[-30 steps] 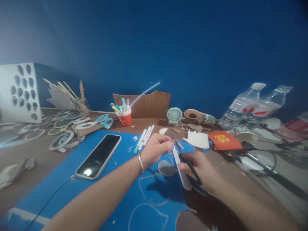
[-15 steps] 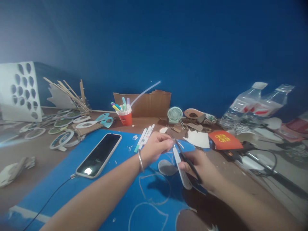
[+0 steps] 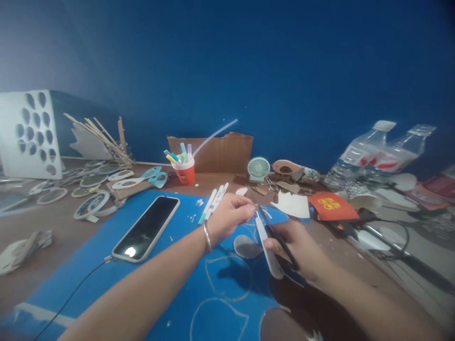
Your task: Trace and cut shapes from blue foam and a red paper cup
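My right hand [image 3: 289,244] is closed around a pair of black-handled scissors [image 3: 283,242], its thumb beside a long white handle [image 3: 266,248]. That white handle slants down from a narrow metal tip at my left fingertips. My left hand [image 3: 232,215], with a silver bangle at the wrist, pinches close to the tip and the scissor blades; what lies between its fingers is hidden. Just below is a grey-white rounded cutout [image 3: 247,247]. Pale outlines are drawn on the blue sheet [image 3: 177,289] under both hands.
A phone [image 3: 147,229] with a cable lies left on the sheet, near several markers [image 3: 215,203]. Behind stand a red cup [image 3: 186,175] of pens and a small green fan [image 3: 259,169]. Plastic bottles [image 3: 369,149] and an orange packet [image 3: 333,206] are at right, white cutout frames [image 3: 93,206] at left.
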`<action>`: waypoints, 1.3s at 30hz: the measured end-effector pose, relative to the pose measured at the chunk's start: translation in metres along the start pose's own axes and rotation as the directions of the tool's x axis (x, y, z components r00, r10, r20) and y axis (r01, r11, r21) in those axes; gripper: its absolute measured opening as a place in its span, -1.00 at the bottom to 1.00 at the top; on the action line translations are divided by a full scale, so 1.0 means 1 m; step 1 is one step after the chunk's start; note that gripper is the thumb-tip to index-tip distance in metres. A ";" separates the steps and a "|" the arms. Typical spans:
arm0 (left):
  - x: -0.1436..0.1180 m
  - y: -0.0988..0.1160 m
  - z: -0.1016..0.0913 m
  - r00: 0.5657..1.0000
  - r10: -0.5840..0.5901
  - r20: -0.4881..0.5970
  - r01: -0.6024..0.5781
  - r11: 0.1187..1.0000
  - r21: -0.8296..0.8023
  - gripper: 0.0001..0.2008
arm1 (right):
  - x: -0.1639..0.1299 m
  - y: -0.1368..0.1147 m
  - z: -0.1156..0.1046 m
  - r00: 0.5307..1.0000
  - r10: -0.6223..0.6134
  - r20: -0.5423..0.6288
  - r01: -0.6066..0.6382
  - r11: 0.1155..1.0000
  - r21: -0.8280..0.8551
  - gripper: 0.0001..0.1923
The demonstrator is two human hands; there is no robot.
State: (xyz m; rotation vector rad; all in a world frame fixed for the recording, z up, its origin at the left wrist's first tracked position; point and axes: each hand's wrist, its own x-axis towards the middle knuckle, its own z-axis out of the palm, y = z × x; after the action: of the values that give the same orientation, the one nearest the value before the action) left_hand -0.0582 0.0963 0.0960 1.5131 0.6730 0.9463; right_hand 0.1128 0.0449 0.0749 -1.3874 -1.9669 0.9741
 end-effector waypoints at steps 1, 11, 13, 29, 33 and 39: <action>0.000 0.000 0.000 1.000 -0.001 -0.002 0.001 1.000 -0.002 -0.72 | 0.000 -0.001 0.000 1.000 0.004 0.006 -0.004 1.000 0.001 -0.41; 0.001 0.002 0.000 1.000 -0.005 -0.029 0.005 1.000 -0.015 -0.74 | 0.001 0.001 0.000 0.999 0.018 0.029 -0.018 1.000 0.007 -0.42; 0.001 0.001 -0.001 1.000 -0.004 -0.030 0.004 1.000 -0.018 -0.74 | 0.001 0.001 0.000 1.000 0.014 0.026 -0.014 1.000 -0.002 -0.42; 0.002 -0.004 -0.003 0.999 0.027 -0.031 -0.029 0.998 -0.052 -0.73 | 0.002 0.002 0.000 0.999 0.009 0.034 -0.009 1.000 0.009 -0.41; 0.002 -0.003 -0.003 0.999 0.033 -0.043 -0.035 0.998 -0.048 -0.73 | 0.002 -0.001 -0.001 0.998 0.044 0.041 -0.043 0.999 -0.014 -0.40; 0.003 -0.004 -0.004 0.998 0.031 -0.049 -0.032 0.999 -0.037 -0.74 | 0.000 -0.003 -0.002 0.997 0.066 0.040 -0.066 0.998 0.000 -0.41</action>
State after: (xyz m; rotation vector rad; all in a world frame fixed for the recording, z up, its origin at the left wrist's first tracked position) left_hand -0.0599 0.1014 0.0928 1.4756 0.6642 1.0170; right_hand 0.1122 0.0448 0.0783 -1.4507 -1.9600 1.0409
